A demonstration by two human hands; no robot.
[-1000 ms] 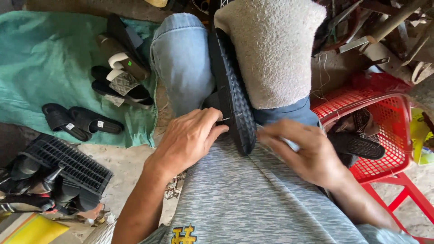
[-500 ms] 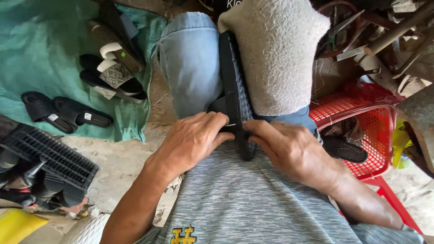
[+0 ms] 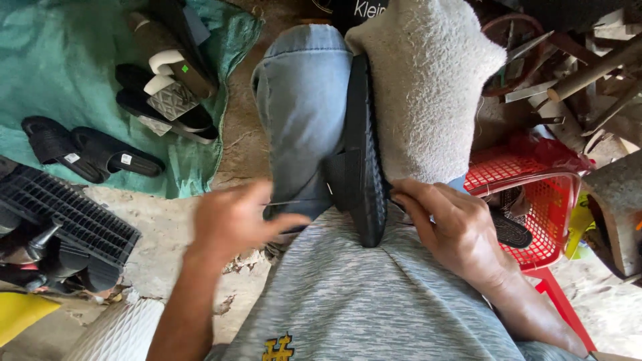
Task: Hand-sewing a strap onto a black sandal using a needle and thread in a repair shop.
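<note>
left hand [image 3: 234,220] is pulling away toward 8 o'clock, fingers pinching a thin thread [image 3: 294,202] | black sandal [image 3: 364,160] is standing on edge, wedged between the knees | right hand [image 3: 455,230] is keeping its curled grip on the sole | red basket [image 3: 545,200] is sitting at 3 o'clock

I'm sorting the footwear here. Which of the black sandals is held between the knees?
The black sandal standing on edge between the jeans leg and the towel-wrapped knee; the right hand steadies it. The others lie on the green cloth.
</note>
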